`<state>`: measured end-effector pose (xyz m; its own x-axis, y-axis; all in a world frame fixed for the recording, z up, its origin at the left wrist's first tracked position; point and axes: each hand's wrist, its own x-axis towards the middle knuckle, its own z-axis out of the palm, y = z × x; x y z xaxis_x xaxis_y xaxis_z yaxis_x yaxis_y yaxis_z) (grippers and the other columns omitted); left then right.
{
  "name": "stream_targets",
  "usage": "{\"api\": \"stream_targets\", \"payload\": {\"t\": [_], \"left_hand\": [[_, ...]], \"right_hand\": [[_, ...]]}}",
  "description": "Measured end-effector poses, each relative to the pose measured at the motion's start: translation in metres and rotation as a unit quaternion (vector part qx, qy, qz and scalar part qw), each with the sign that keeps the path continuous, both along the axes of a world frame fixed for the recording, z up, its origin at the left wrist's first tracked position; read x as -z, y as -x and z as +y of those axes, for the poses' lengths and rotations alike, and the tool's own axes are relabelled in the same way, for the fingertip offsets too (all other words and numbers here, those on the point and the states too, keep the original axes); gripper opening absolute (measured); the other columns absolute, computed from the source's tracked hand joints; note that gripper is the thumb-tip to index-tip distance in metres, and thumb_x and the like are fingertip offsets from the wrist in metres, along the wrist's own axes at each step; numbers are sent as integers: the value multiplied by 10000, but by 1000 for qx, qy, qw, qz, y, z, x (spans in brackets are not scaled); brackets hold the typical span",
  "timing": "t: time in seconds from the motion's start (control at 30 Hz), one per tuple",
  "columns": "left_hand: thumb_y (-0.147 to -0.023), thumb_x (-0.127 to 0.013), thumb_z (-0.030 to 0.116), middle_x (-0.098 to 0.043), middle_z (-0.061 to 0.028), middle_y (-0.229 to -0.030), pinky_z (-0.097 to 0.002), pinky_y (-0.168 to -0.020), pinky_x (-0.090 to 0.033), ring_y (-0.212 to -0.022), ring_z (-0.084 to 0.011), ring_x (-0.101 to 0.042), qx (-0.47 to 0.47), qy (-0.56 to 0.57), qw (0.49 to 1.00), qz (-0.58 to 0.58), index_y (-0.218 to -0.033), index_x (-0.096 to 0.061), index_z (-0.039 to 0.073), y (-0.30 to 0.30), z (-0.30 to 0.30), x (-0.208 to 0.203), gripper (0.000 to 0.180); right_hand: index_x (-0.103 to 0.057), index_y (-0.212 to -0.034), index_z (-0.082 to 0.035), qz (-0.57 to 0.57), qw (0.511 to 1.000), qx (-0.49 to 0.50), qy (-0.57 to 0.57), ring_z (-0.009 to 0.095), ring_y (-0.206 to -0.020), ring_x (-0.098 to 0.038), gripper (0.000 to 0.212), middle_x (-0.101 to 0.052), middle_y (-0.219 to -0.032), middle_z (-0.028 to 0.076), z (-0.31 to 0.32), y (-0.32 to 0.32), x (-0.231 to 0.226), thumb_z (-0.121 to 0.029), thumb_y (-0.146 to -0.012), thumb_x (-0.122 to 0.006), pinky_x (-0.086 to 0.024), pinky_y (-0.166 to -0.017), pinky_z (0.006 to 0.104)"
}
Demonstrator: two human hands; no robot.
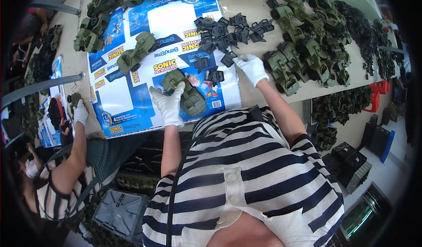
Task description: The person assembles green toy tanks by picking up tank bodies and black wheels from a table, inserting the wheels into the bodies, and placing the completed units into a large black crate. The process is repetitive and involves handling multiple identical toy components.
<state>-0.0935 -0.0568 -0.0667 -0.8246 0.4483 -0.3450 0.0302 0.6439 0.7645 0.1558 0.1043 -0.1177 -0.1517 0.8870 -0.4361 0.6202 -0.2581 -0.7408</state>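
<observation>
An olive-green toy truck (pixel 193 104) lies on a blue-and-white printed card sheet (pixel 118 106) at the near edge of the table. My left hand (pixel 168 104), in a white glove, grips the truck from its left side, with the thumb on top. To the right, my gloved right hand (pixel 252 69) pinches a small black plastic part (pixel 228 59) between thumb and fingertips, at the edge of a heap of similar black parts (pixel 215 32). Two loose black parts, one of them a black piece (pixel 214 75), rest between my hands.
Another olive toy truck (pixel 136 51) stands farther back on the sheet. Rows of green trucks (pixel 307 56) fill the table's right side, with more along the far edge. At left, a co-worker's gloved hand (pixel 81 113) holds a green toy, near a metal bar (pixel 44 88).
</observation>
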Motion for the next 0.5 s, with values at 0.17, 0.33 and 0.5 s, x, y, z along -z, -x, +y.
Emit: {"api": "stream_targets", "payload": {"t": [0.17,0.33,0.5], "left_hand": [[-677,-908,138,-503,-184,-1328,-346,-1007,-447,-1174,-232,-533,34,-42,997,-62,-1521,-146,-63,-26,12,10,1155],[-727,-852,43,-545,-141,-1274,-319,-912,-508,-1062,-191,-580,51,-177,980,-82,-1478,-246,-36,-9,-1,68,968],[-721,-842,27,-615,-91,-1172,-307,-896,-523,-1013,-164,-614,148,-163,969,-110,-1404,-384,3,-11,2,33,823]], "right_hand": [[-602,-1012,-155,-209,786,-306,-495,210,-790,-604,222,-619,-906,19,-28,-57,-13,-136,-797,-653,-441,-674,370],[-625,-1053,-162,-154,815,-365,-424,233,-959,-623,249,-645,-1132,31,-41,-90,-16,-114,-810,-596,-457,-814,378],[-579,-1225,-178,-207,735,-482,-430,256,-1218,-534,385,-527,-1374,72,-13,-54,-51,-112,-847,-549,-458,-916,392]]}}
